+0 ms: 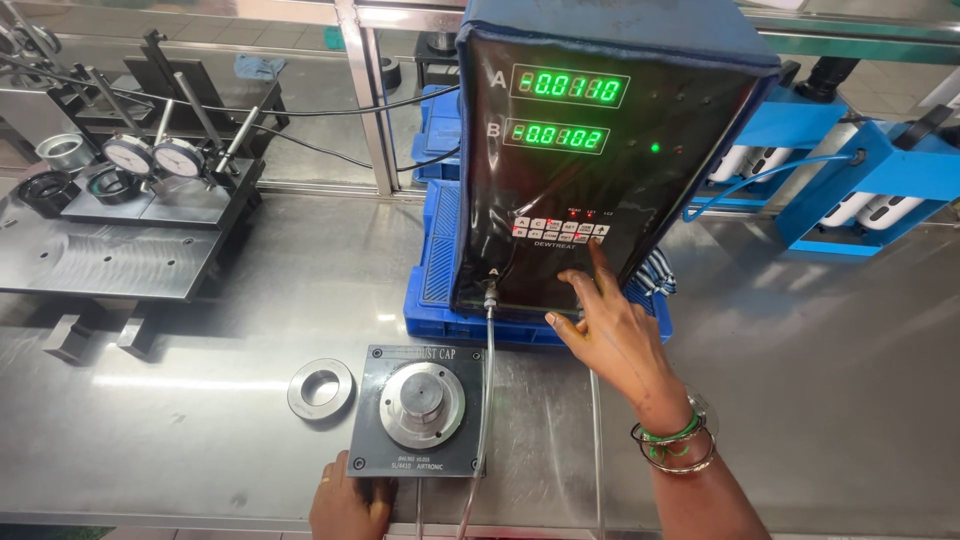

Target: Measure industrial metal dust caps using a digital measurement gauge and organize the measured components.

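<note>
My right hand (608, 325) reaches forward with the index finger stretched out, its tip on the small keypad (560, 229) on the front of a tall black gauge box (600, 150) with two green number displays. My left hand (345, 508) rests at the near edge of a dark square fixture plate (372, 440) that carries a round metal plug (422, 400) in its middle; it holds nothing. A loose metal ring (320, 389) lies on the steel table just left of the plate. A thin hose (487, 370) runs from the box down past the plate.
The box stands on a blue plastic crate (436, 260). At the far left is a dark fixture with two dial gauges (152, 156) and metal rings. Blue brackets with white cylinders (850, 190) stand at the back right. The steel table (820, 380) spreads around.
</note>
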